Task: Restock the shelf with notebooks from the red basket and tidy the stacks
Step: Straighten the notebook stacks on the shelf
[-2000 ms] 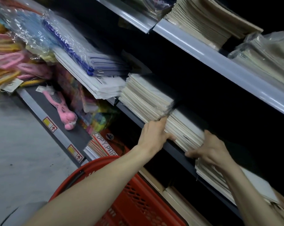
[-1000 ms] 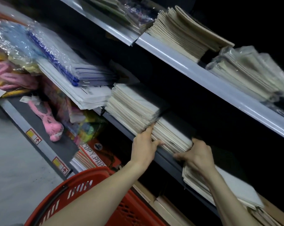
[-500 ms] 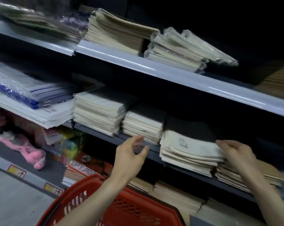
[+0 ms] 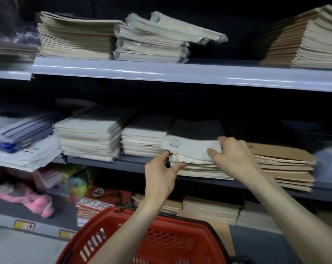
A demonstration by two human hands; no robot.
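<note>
- The left hand, which hung open in the air below the shelf half a second ago, has now closed in. Its thumb and fingers pinch the front left corner of the fanned stack of cream paper notebooks.
- The right hand has stayed at the right side of the same stack. Its fingers are curled over the edge of the white-covered top notebook and the thumb presses on the cover.
- A second earlier both hands were on the shorter neat cream stack, just to the left. That one now sits square, so the tidying appears to have moved one pile along.
- The fanned stack lies on the dark grey metal middle shelf, between the neat stack and a pile of brown kraft-covered notebooks. Its layers are slewed, so squaring is likely the step in hand.
- The red plastic mesh basket sits below the arms. Whether notebooks remain in it cannot be told.
- Above, a pale glossy upper shelf carries clear-wrapped notebook packs.
- A pink plush toy lies on the bottom ledge at the left.
</note>
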